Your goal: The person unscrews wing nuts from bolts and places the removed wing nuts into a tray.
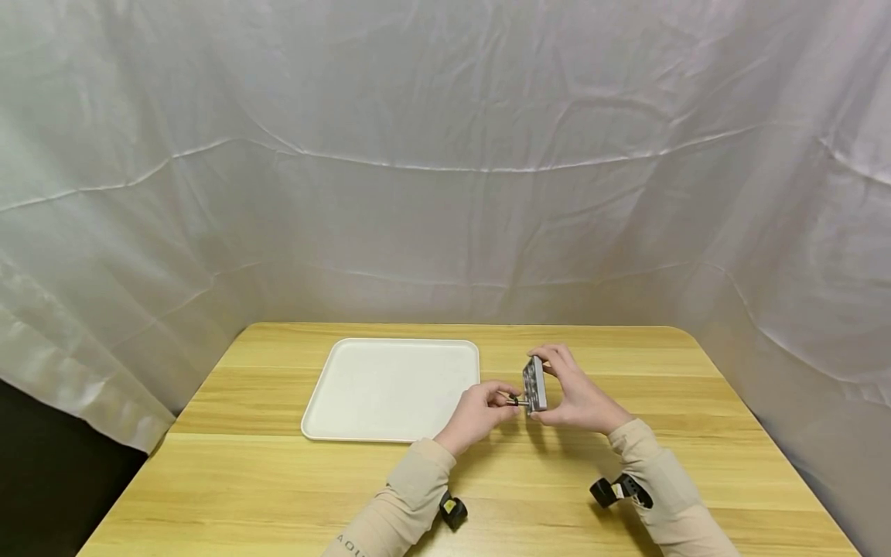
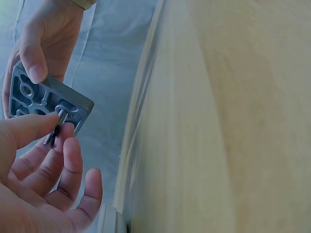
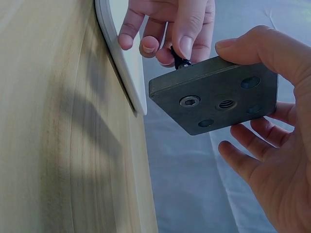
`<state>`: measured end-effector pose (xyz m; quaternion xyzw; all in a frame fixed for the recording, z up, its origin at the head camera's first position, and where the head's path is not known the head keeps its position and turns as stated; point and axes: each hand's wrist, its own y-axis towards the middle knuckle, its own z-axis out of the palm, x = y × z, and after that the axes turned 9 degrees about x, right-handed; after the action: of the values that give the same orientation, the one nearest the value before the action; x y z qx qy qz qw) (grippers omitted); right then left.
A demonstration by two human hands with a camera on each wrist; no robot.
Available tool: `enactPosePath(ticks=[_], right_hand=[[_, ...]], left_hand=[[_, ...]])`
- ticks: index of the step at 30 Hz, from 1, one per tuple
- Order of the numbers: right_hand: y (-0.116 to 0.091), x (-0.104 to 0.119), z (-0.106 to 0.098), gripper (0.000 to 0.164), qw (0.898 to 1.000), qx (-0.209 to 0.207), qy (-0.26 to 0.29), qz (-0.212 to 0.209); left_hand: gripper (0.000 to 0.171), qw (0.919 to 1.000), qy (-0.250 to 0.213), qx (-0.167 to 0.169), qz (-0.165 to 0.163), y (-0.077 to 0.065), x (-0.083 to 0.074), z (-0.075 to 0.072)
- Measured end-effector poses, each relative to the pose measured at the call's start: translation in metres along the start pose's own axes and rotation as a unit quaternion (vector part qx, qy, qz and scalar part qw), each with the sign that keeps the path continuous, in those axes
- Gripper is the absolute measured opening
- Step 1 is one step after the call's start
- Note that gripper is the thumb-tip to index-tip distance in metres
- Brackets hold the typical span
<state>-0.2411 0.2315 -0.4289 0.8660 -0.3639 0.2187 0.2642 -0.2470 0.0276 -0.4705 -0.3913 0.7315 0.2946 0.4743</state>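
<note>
My right hand grips a grey metal plate by its opposite edges, upright above the table. In the right wrist view the plate's flat face has several holes, and a hex-socket bolt head sits in one corner hole. The bolt's threaded shank sticks out of the ribbed side, seen in the left wrist view. A small black piece surrounds the shank; its exact kind is unclear. Thumb and forefinger of my left hand pinch this piece, the other fingers loosely bent.
A white rectangular tray lies on the wooden table, just left of the hands. Pale curtains hang behind and beside the table. A black camera is strapped at the left wrist, another camera at the right.
</note>
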Motion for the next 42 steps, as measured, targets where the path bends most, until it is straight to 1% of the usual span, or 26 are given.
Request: enactPosePath(ticks=[5,12,17,22,28,33,42], right_hand=[[-0.0004,-0.0064,-0.0001,0.095,1.0,0.001,0.001,-0.006],[0.0002,-0.0061,-0.0007,0.093,1.0,0.005,0.002,-0.008],[0.0,-0.007,-0.0004,0.093,1.0,0.004,0.001,-0.008],[-0.0005,-0.0084,-0.0001,0.093,1.0,0.005,0.001,-0.008],[-0.0006,-0.0071,-0.0002,0.093,1.0,0.005,0.002,-0.009],[-0.0005,-0.0055,-0.0004,0.093,1.0,0.005,-0.001,-0.011],[-0.0009,-0.0061,-0.0003,0.093,1.0,0.005,-0.001,-0.013]], left_hand=[[0.032,0.9999,-0.014,0.003,-0.005,0.0002,0.0003,0.0006],[0.036,1.0,-0.006,0.003,-0.004,0.0003,0.0013,0.0003],[0.035,1.0,-0.003,0.004,-0.001,0.0005,0.0012,0.0008],[0.034,1.0,0.003,0.005,-0.005,0.0,-0.0003,0.0014],[0.029,0.9999,0.011,0.01,-0.002,-0.0013,0.0001,0.0001],[0.025,0.9998,0.015,0.008,0.001,-0.0007,0.0012,0.0002],[0.021,1.0,-0.001,0.007,-0.001,0.0008,0.0025,0.0017]])
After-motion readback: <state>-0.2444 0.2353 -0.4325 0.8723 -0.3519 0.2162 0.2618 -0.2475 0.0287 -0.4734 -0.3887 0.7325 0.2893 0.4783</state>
